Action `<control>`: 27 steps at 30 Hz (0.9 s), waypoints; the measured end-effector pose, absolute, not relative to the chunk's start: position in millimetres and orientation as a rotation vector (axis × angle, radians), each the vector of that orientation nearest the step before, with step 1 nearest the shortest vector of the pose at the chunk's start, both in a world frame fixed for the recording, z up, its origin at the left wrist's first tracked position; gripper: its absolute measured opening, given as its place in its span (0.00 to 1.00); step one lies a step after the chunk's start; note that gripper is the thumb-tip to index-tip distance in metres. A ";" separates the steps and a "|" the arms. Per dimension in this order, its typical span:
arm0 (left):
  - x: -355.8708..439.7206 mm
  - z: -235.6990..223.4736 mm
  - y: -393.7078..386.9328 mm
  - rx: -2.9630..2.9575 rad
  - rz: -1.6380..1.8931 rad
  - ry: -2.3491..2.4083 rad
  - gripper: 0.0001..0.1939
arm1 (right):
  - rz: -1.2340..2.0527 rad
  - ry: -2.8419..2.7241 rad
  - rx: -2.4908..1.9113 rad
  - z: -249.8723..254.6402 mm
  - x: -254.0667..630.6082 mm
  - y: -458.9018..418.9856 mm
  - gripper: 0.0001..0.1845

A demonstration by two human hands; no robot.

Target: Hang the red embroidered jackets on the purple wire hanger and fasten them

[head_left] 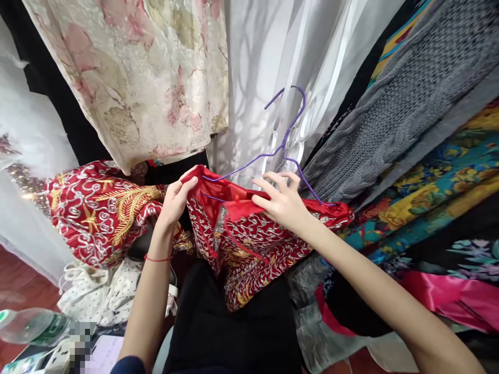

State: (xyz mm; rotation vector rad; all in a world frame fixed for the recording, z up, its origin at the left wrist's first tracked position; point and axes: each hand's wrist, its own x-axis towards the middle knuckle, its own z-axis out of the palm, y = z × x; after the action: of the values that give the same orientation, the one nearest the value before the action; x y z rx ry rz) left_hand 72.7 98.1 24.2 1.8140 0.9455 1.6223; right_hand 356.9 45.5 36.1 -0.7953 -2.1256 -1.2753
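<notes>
A red garment [241, 244] with silver and gold embroidery hangs in front of me on a thin purple wire hanger [286, 137]. My left hand [177, 200] pinches the garment's left shoulder edge, fingers closed on the red cloth. My right hand [283, 200] rests on the garment's collar area near the hanger's right arm, fingers partly spread and curled over the fabric. A red string circles my left wrist.
More red embroidered cloth [97, 208] lies at the left. A floral cream fabric [148, 72] and white garments [273, 67] hang behind. Grey knit [409, 93] and colourful printed fabrics [440, 187] crowd the right. A plastic bottle [31, 324] lies at lower left.
</notes>
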 end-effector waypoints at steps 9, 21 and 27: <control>90.0 34.9 91.3 2.104 1.577 0.825 0.16 | -1.240 -2.186 -0.867 42.7 331.0 77.8 0.11; 117.0 29.3 84.5 2.338 1.593 1.284 0.17 | -1.062 -2.270 -1.036 63.0 296.1 102.1 0.25; 129.1 32.0 86.3 2.292 1.477 1.375 0.20 | -0.998 -2.073 -1.057 53.9 287.0 114.4 0.29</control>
State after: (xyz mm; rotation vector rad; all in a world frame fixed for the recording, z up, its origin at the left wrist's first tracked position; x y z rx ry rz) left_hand 129.1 86.3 32.0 2.2922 1.3751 1.4772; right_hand 287.0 114.4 53.9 -1.0568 -2.0735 -0.9975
